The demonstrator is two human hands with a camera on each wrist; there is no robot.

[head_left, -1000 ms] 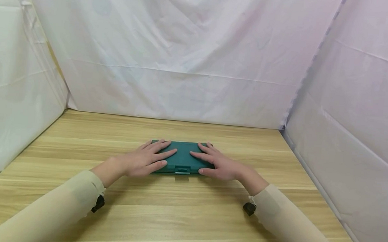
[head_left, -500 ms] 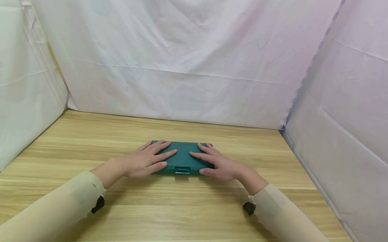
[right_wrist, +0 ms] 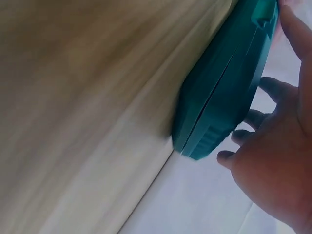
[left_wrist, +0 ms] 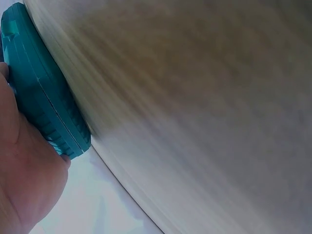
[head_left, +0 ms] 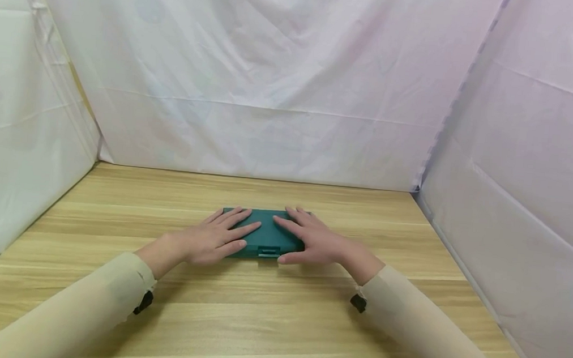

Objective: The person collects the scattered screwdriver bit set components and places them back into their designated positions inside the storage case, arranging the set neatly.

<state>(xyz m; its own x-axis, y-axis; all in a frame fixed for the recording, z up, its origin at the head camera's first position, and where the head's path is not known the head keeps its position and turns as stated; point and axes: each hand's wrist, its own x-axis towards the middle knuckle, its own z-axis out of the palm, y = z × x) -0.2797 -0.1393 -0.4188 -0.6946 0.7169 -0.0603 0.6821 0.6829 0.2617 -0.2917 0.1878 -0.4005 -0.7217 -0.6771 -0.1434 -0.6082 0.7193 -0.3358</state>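
Note:
A flat teal plastic case (head_left: pixel 265 233) lies closed on the wooden table, its latch (head_left: pixel 268 252) on the front side. My left hand (head_left: pixel 207 240) rests on the left part of the lid with fingers spread and straight. Over the right part is my right hand (head_left: pixel 319 244), fingers extended, thumb low near the latch. In the left wrist view, the case (left_wrist: pixel 41 85) shows its ribbed end beside my palm. In the right wrist view, a gap shows between some of my fingers and the case (right_wrist: pixel 219 92). The hands cover both ends of the lid from above.
The wood-grain table (head_left: pixel 253 324) spreads around the case. White cloth hangs behind as a back wall (head_left: pixel 274 87), with more cloth on the left side (head_left: pixel 20 121) and the right side (head_left: pixel 523 165). A small black device (head_left: pixel 358 303) sits at the right wrist.
My right hand has shifted left across the lid, and its thumb has come down closer to the latch. The left hand and the case stay where they were.

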